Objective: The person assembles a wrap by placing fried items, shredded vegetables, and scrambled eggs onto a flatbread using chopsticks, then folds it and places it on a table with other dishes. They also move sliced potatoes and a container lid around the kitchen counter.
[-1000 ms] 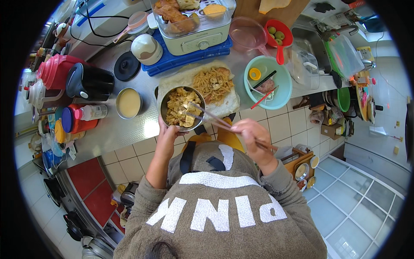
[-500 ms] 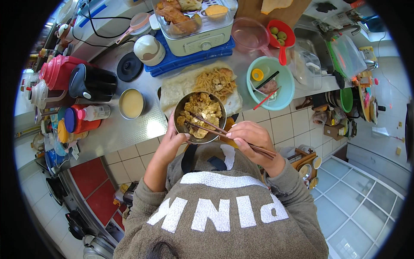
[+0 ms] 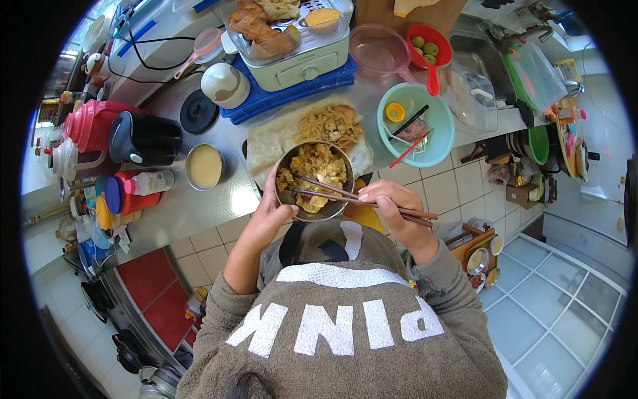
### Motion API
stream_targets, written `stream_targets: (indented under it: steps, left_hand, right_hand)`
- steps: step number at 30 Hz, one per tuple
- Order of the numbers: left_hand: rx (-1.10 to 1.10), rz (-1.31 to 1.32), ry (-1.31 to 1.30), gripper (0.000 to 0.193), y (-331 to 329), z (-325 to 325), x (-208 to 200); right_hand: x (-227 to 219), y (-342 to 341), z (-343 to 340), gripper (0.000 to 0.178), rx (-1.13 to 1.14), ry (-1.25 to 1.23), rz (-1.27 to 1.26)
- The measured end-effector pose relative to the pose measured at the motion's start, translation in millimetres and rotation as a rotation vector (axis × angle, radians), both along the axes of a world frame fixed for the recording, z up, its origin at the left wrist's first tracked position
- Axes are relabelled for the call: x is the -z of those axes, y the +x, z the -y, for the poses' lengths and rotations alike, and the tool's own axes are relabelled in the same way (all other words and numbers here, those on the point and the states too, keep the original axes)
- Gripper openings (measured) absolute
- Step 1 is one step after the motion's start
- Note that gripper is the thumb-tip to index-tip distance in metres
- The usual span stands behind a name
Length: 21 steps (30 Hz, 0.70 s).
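Observation:
My left hand [image 3: 269, 216] grips a metal bowl [image 3: 290, 211] by its left side, thumb near the rim. Yellow-brown chunks that look like scrambled egg [image 3: 318, 167] fill much of it. Brown chopsticks [image 3: 362, 199] are closed in my right hand [image 3: 397, 206], their tips in the food. Just beyond the bowl, a pale flat wrap [image 3: 276, 136] lies on the counter on a tray mostly hidden beneath it. Shredded yellowish filling [image 3: 329, 126] is heaped on its right part. The bowl covers the wrap's near edge.
A mint-green basin [image 3: 438, 149] stands right of the wrap; a metal bowl of pale yellow liquid [image 3: 205, 166] stands left. Behind are a food steamer [image 3: 302, 70], a black lid [image 3: 199, 111] and a red colander [image 3: 432, 80]. Jugs, including a black one [image 3: 143, 138], crowd the left.
The chopsticks lie flatter, and my right hand has tilted and shifted slightly right. The bowl stays in my left hand. The view has turned a little.

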<state>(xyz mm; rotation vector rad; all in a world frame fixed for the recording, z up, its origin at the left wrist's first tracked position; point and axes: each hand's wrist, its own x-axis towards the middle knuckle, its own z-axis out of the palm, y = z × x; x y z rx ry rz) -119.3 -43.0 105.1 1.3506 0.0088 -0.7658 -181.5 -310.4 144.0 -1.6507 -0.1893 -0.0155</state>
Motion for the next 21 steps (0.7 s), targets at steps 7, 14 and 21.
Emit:
stream_targets:
  steps: [7,14,21]
  left_hand:
    - [0.033,0.009,0.037,0.090,4.7,11.8,-1.9]
    - [-0.066,-0.055,0.144,0.082,4.8,40.6,4.2]
    - [0.003,-0.211,0.121,0.080,10.3,34.1,31.3]
  right_hand:
    - [33.1,-6.0,6.0,0.029,0.101,0.066,0.037]
    - [62.1,-12.6,-2.1,0.038,0.309,0.388,-0.099]
    - [83.9,-16.2,4.4,0.040,0.426,0.452,-0.092]
